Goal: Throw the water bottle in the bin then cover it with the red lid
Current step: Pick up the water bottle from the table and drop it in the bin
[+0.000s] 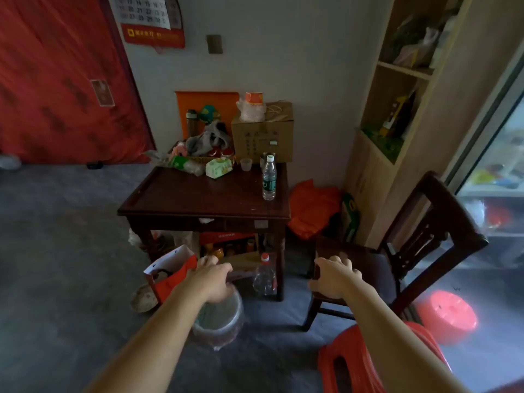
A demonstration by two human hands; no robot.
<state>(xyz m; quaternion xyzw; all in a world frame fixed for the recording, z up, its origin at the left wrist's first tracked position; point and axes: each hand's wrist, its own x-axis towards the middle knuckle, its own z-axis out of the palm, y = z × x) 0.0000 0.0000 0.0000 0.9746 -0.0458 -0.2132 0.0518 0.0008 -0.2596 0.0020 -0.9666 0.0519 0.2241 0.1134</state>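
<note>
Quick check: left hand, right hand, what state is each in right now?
Left hand: open, empty, above the bin.
Right hand: open, fingers spread, holding nothing, in front of the chair.

A clear water bottle with a white cap and green label is standing upright near the right edge of the dark wooden table. Both bare hands are reaching forward empty with fingers spread, the left hand hovering over the lined bin and the right hand over the dark chair, while the red lid is lying on the floor to the right
</note>
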